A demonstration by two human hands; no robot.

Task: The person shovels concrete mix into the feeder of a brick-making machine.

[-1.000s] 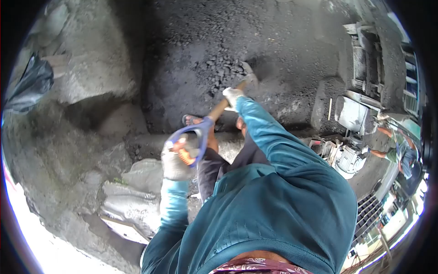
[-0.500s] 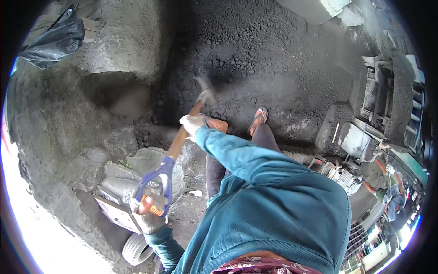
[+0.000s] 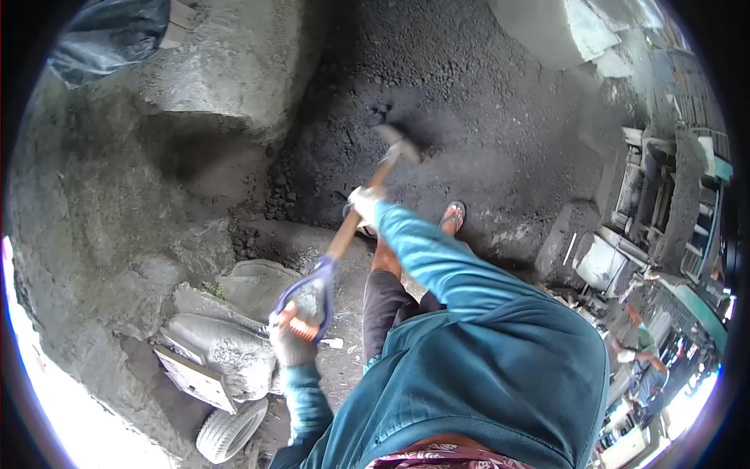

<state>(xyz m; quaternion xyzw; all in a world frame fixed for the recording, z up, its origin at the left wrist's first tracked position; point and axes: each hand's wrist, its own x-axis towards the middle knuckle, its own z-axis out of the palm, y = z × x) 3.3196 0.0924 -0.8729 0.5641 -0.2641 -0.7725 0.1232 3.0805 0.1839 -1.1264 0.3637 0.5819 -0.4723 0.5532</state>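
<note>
My left hand (image 3: pixel 295 338), in a pale glove, is closed round the orange grip of the tool's blue D-shaped handle (image 3: pixel 325 273) at the lower left. Higher up, my gloved right hand (image 3: pixel 366 203) wraps round the wooden shaft (image 3: pixel 344 234) near the metal head. That head (image 3: pixel 400 144) is blurred and sits low over dark, crumbly material (image 3: pixel 383 109); whether it touches cannot be made out. The shaft slants from lower left to upper right, in front of my sandalled feet.
A rough grey mound (image 3: pixel 219 70) with black plastic (image 3: pixel 113 39) stands at the upper left. Filled sacks (image 3: pixel 226 348) and a tire (image 3: pixel 230 430) lie at the lower left. Metal frames (image 3: pixel 631 184) line the right side. Another person (image 3: pixel 647 363) is at the lower right.
Both hands and the tool have moved to the right in view. The metal head is further right over the dark ground. Both hands keep their hold, and the view has shifted slightly.
</note>
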